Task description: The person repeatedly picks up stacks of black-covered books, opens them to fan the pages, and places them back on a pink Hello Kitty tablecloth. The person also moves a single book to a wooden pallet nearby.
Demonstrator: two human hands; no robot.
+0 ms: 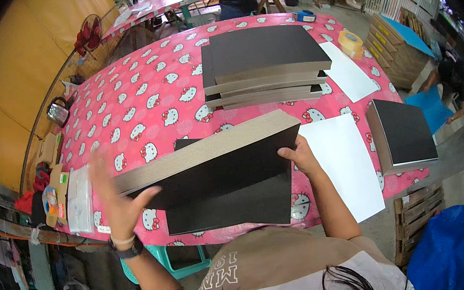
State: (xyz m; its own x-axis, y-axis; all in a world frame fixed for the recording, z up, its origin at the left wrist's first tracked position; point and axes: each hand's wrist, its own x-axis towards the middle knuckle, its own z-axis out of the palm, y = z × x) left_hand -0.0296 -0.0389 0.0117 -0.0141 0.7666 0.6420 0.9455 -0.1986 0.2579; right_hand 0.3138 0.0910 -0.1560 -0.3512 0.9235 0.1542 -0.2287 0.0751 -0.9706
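Above the pink table point(93, 139), a tilted, black-faced stack of sheets point(217, 166) is gripped rightward by the right hand point(302, 157); the left hand point(117, 208), blurred, is held open near the other end. Both ends should be supported evenly.

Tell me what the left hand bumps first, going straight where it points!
The left hand seems free to pass above the pink tablecloth, maybe reaching the yellow tarp first; depth is unclear.
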